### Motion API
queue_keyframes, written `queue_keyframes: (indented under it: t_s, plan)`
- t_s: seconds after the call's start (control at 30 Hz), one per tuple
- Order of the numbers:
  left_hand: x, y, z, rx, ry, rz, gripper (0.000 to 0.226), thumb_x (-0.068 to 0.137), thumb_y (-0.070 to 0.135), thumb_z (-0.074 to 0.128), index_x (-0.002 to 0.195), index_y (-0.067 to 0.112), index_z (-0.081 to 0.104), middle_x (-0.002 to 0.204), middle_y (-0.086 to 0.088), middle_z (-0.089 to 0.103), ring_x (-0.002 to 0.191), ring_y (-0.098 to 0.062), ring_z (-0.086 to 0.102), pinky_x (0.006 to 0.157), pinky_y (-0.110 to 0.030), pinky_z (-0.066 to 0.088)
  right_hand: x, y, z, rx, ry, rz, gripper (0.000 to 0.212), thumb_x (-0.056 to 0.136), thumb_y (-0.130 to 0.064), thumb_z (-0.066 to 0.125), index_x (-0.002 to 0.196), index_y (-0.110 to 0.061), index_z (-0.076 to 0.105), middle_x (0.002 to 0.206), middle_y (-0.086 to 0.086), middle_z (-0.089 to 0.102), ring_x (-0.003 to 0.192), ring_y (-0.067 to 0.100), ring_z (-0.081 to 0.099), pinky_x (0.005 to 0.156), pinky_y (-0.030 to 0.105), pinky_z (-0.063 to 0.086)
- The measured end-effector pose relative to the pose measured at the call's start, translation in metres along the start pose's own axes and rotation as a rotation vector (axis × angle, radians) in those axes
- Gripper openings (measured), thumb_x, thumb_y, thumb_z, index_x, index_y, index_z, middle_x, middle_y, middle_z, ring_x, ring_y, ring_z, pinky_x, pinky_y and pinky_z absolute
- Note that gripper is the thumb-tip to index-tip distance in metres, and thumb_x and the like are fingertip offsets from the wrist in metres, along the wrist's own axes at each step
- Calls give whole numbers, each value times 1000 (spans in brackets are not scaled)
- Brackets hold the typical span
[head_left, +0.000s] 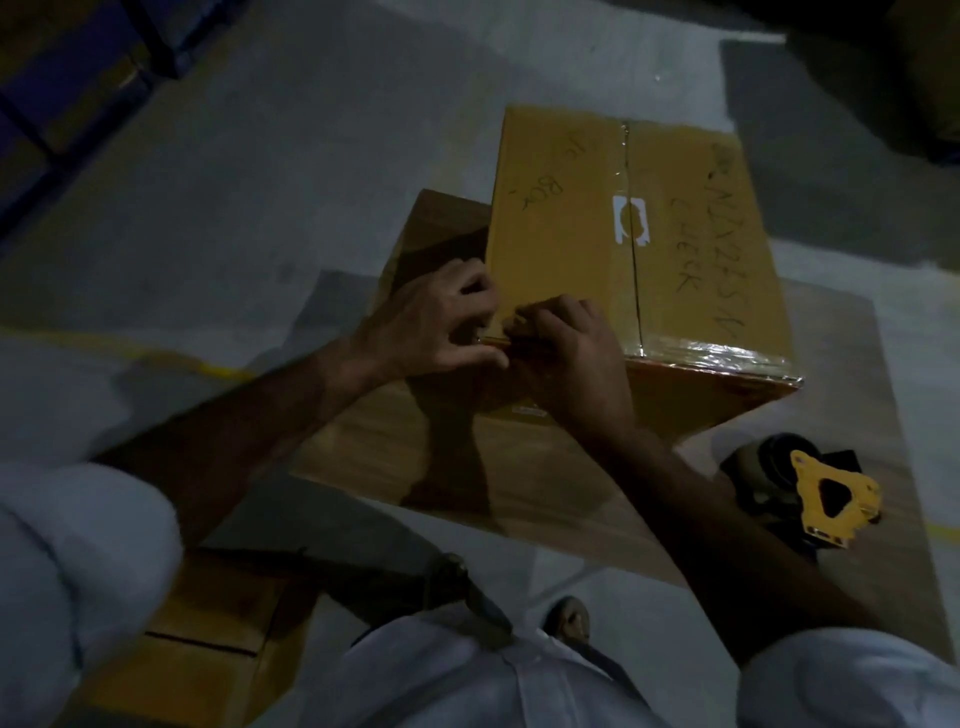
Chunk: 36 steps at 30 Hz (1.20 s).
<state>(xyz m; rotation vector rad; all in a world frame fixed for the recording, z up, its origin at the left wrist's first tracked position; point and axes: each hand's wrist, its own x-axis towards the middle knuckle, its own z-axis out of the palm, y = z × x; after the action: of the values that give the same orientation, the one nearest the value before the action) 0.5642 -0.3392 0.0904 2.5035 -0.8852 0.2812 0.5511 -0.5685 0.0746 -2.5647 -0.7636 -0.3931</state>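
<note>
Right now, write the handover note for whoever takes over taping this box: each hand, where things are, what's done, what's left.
Left hand: fingers pinch the tape at the near left corner of the box.
Right hand: fingers curled over the same edge beside it; grip hidden.
Tape dispenser: lying on the cardboard sheet to the right, untouched.
Done: centre seam and near right edge look taped.
Left: probably finish this corner strip and press it down.
</note>
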Motion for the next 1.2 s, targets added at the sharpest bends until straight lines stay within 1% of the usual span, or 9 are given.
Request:
queue_keyframes:
  t_s: [0.2, 0.33, 0.43, 0.53, 0.63, 0.73, 0.9, 1.03, 1.2]
  plan:
    - [4, 14, 4, 144, 32, -102, 52, 74, 52, 86, 109, 22, 60, 113, 0, 57, 104, -23, 50, 91, -42, 43, -15, 16, -26, 2, -92, -19, 47, 83, -26, 75, 128, -18, 63, 132, 7, 61, 115, 27, 55, 91, 44, 51]
    - [33, 55, 27, 126, -13, -94, 61, 76, 61, 74, 129, 31, 65, 122, 4, 55, 115, -17, 47, 97, -35, 35, -44, 64, -69, -87, -12, 184, 60, 76, -52, 84, 120, -16, 66, 130, 11, 59, 120, 32, 53, 102, 53, 43]
    - [65, 87, 51, 52, 43, -144, 49, 81, 59, 74, 117, 26, 72, 115, 2, 58, 108, -19, 51, 92, -37, 42, -56, 98, -94, -182, 23, 387, 84, 69, -84, 67, 125, -20, 63, 145, 17, 49, 138, 38, 40, 116, 56, 30]
    - [79, 100, 66, 69, 42, -155, 45, 79, 57, 79, 110, 26, 70, 115, 1, 58, 107, -22, 51, 92, -40, 44, -70, 118, -103, -155, -5, 568, 102, 60, -95, 63, 137, -28, 56, 153, 17, 42, 147, 38, 30, 119, 56, 23]
    - [78, 95, 65, 87, 8, -161, 43, 75, 51, 85, 107, 28, 68, 117, 3, 56, 108, -21, 50, 92, -41, 44, -77, 123, -101, -60, 23, 592, 98, 59, -87, 74, 138, -32, 56, 143, 16, 48, 130, 34, 46, 107, 50, 44]
    - [80, 89, 58, 27, -13, -185, 43, 74, 44, 88, 111, 34, 69, 119, 9, 54, 110, -15, 48, 95, -38, 41, -82, 118, -98, -35, 63, 610, 87, 61, -88, 72, 131, -37, 60, 134, 12, 48, 123, 29, 47, 101, 51, 48]
    - [81, 103, 60, -124, -77, -46, 46, 85, 63, 67, 120, 34, 74, 119, 8, 58, 111, -14, 49, 92, -42, 46, -101, 83, -83, 117, 68, 498, 83, 68, -84, 72, 135, -38, 59, 125, -2, 37, 114, 16, 42, 89, 33, 52]
    - [60, 85, 46, -101, -93, 17, 35, 91, 44, 70, 120, 25, 76, 124, 0, 63, 113, -20, 52, 93, -39, 47, -110, 73, -79, 371, 40, 396, 63, 85, -64, 71, 136, -28, 66, 121, -5, 39, 113, 8, 44, 93, 21, 47]
    - [38, 102, 45, -124, -63, -20, 26, 90, 12, 71, 115, 15, 78, 127, -5, 68, 114, -22, 54, 98, -27, 40, -99, 95, -87, 462, -148, 121, 31, 100, -17, 68, 131, -21, 71, 102, 8, 57, 95, 20, 56, 81, 36, 52]
